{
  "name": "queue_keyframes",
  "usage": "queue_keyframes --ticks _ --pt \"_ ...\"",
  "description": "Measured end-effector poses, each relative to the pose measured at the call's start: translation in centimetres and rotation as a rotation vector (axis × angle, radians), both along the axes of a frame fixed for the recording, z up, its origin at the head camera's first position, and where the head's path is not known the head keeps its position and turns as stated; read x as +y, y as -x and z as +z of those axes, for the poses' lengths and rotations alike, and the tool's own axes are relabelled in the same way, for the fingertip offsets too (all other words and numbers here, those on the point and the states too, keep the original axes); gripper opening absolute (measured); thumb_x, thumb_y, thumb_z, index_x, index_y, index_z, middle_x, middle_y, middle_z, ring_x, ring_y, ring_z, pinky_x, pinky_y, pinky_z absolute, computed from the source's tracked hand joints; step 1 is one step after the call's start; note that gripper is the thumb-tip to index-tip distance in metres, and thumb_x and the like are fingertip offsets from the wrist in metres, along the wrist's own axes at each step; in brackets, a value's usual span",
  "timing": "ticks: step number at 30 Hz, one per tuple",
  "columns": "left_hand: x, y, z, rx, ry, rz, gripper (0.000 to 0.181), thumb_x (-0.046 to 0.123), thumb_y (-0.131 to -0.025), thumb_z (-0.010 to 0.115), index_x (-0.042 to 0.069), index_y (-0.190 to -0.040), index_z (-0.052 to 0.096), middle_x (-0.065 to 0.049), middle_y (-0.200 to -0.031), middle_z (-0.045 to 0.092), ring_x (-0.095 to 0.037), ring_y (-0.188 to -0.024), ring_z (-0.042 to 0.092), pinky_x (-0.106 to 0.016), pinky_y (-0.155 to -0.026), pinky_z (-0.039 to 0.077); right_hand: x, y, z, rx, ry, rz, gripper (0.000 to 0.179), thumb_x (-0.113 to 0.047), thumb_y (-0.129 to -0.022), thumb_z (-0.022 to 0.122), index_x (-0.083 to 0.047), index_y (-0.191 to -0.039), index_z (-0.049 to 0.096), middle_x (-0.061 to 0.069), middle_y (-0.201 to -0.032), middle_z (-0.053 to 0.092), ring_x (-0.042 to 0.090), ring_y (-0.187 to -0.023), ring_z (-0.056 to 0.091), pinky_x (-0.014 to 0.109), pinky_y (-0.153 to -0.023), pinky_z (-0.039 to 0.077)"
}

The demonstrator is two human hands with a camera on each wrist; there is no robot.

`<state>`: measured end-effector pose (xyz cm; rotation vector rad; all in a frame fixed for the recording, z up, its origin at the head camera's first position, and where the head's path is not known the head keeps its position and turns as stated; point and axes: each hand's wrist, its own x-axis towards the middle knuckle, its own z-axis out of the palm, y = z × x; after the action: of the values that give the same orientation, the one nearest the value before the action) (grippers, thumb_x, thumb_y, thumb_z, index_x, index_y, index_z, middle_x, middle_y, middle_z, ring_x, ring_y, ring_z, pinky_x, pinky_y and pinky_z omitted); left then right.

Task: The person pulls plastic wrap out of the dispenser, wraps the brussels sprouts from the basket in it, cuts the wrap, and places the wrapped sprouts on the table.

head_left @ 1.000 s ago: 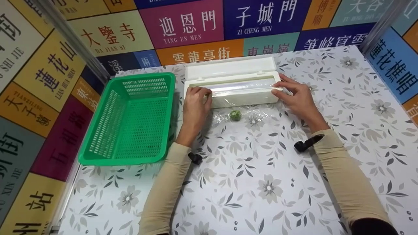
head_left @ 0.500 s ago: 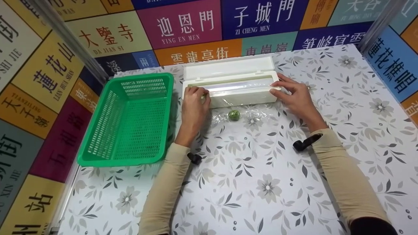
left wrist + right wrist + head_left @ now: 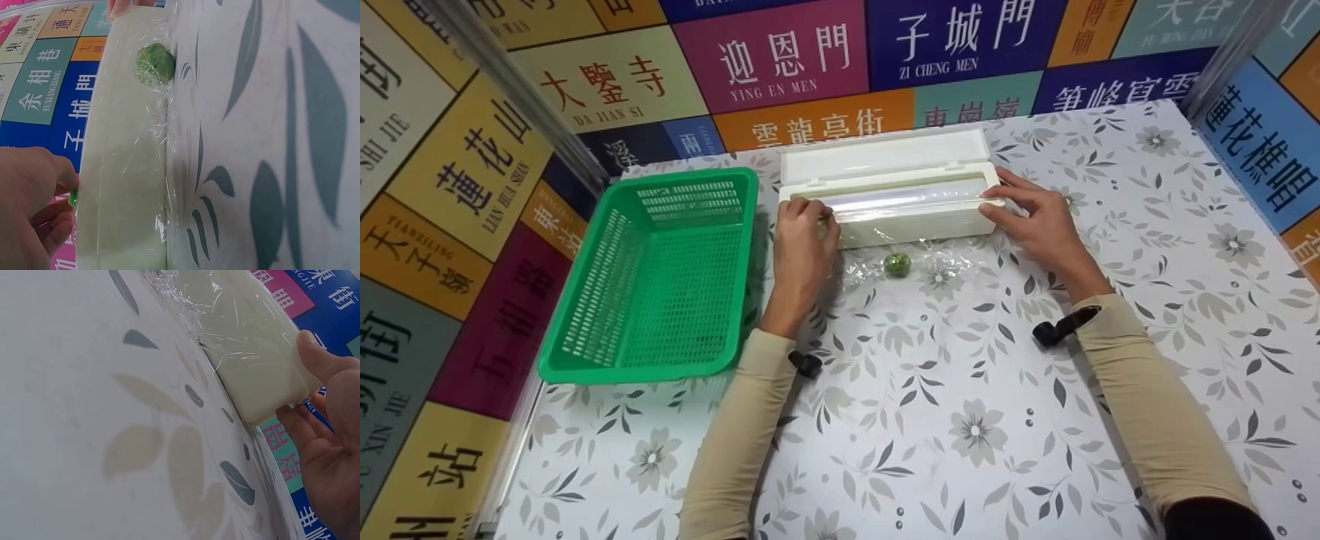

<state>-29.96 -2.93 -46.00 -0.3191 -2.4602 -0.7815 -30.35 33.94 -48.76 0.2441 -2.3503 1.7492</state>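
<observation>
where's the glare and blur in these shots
Head view: a bright streak along the film roll; left wrist view: small glints on the film around the green ball; right wrist view: sharp white glints over the pale box, with the tablecloth looking rather soft.

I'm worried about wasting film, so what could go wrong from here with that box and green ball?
The film lies wrinkled beside the green ball, so it may cling to itself. The ball looks round and could roll if the film gets tugged. The right hand grips only one end of the box, which might twist if the left hand pulls.
</observation>
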Motion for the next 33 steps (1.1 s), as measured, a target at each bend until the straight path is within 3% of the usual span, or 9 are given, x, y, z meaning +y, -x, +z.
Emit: queue_keyframes --ticks 16,24,33 --pt "-1.3 0.4 0.1 -0.014 -0.006 0.052 0.006 0.007 -0.097 0.07 0.003 -0.099 0.074 -0.014 -0.108 0.071 -0.032 -0.105 0.064 -0.044 -0.092 0.056 0.4 0.3 -0.4 -0.007 -0.022 -0.024 0.033 -0.021 -0.096 0.085 0.0 -0.12 0.079 0.006 -0.166 0.053 0.022 -0.159 0.045 0.037 -0.132 0.035" --pt "-1.4 0.4 0.2 0.005 0.081 0.12 0.008 0.013 -0.098 0.069 0.007 -0.099 0.074 -0.013 -0.105 0.073 -0.034 -0.104 0.068 -0.053 -0.087 0.056 0.3 0.2 -0.5 -0.008 0.003 -0.01 0.032 -0.021 -0.096 0.085 0.001 -0.119 0.079 0.006 -0.167 0.052 0.022 -0.159 0.045 0.038 -0.133 0.034" --pt "-1.5 0.5 0.1 0.004 0.054 0.119 0.007 0.009 -0.096 0.07 0.003 -0.099 0.073 -0.016 -0.103 0.072 -0.038 -0.101 0.068 -0.053 -0.086 0.056 0.2 0.4 -0.4 -0.015 -0.009 -0.011 0.033 -0.022 -0.096 0.085 0.0 -0.121 0.079 0.005 -0.167 0.052 0.022 -0.158 0.046 0.036 -0.132 0.035"
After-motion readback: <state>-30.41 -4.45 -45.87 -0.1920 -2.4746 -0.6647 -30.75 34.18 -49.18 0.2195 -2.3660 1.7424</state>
